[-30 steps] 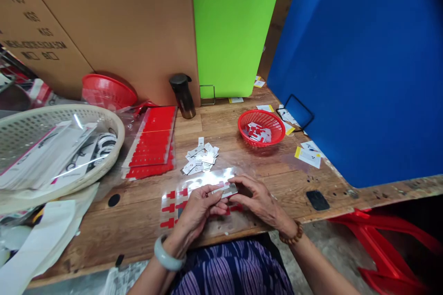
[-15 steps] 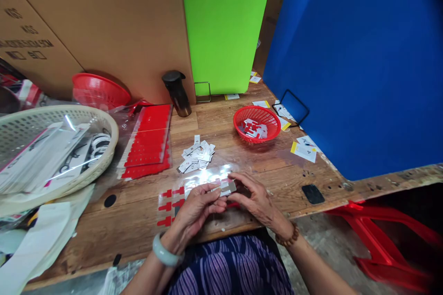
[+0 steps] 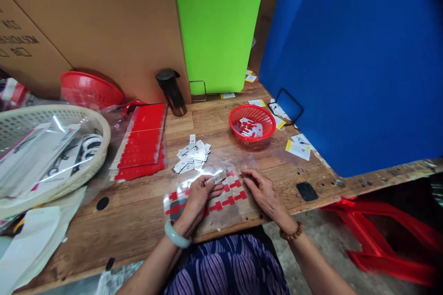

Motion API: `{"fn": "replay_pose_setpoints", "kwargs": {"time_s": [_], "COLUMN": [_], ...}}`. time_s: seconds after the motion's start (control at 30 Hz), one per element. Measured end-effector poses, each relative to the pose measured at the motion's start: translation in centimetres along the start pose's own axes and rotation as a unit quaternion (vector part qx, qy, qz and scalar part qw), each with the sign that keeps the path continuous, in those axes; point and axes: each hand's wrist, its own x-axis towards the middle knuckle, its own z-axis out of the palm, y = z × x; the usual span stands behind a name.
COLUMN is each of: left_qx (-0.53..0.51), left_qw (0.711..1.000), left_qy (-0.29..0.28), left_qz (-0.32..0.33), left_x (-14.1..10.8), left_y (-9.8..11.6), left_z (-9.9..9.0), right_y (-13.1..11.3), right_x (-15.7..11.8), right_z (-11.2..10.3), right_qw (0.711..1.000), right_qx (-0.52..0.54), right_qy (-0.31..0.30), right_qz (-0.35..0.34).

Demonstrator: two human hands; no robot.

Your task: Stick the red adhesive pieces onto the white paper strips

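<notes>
My left hand (image 3: 198,200) is closed on a small white-and-grey card (image 3: 219,177) between thumb and fingers, above a clear sheet. The clear plastic sheet (image 3: 226,219) carries rows of red T-shaped stickers (image 3: 228,201) and lies at the table's front. At its upper right corner is my right hand (image 3: 262,193), fingers bent and tips together; what they pinch, if anything, is too small to make out. Just beyond the sheet lies a loose pile of white cards (image 3: 194,154). Farther back, a red basket (image 3: 268,133) contains white pieces with red parts.
Stacked red sticker sheets (image 3: 141,140) lie left of the card pile, beside a large cream basket (image 3: 104,147) of packaged items. A dark flask (image 3: 172,93) stands behind. Green (image 3: 218,27) and blue panels (image 3: 353,69) rise at the back and right. A red stool (image 3: 374,230) stands below.
My hands have moved apart: the left keeps the card, and the right has shifted away to the sheet's right corner. More of the red stickers now show between them. The view has shifted slightly.
</notes>
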Motion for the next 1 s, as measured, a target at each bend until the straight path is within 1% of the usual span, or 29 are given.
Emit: {"fn": "replay_pose_setpoints", "kwargs": {"time_s": [0.1,0.23,0.3,0.4,0.53,0.63,0.73,0.9,1.0], "left_qx": [-0.004,0.003,0.002,-0.002,-0.005,-0.012,-0.018,-0.023,-0.022], "left_qw": [1.000,1.000,0.999,0.998,0.998,0.999,0.999,0.999,0.999], "left_qy": [0.002,0.013,0.020,0.029,0.034,0.030,0.031,0.031,0.032], "left_qz": [0.004,0.017,0.034,0.052,0.046,0.034,0.029,0.024,0.019], "left_x": [0.4,0.9,1.2,1.6,2.0,2.2,2.2,2.3,2.3], "left_y": [-0.1,0.1,0.2,0.3,0.5,0.5,0.6,0.9,1.1], "left_z": [0.9,1.3,1.4,1.7,1.9,1.8,1.6,1.8,1.9], "right_y": [-0.4,-0.8,-1.0,-1.1,-1.1,-1.2,-1.4,-1.0,-0.8], "right_x": [0.9,2.2,2.8,3.6,4.5,4.8,4.4,3.1,3.2], "right_z": [-0.2,0.1,0.4,0.7,0.7,0.7,0.8,1.3,1.6], "right_qw": [0.998,0.988,0.982,0.977,0.976,0.976,0.976,0.981,0.984], "right_qx": [-0.060,-0.134,-0.164,-0.192,-0.199,-0.200,-0.201,-0.174,-0.161], "right_qy": [0.014,-0.006,-0.023,-0.043,-0.068,-0.071,-0.057,-0.013,-0.004], "right_qz": [-0.032,-0.080,-0.087,-0.078,-0.061,-0.054,-0.057,-0.085,-0.081]}}
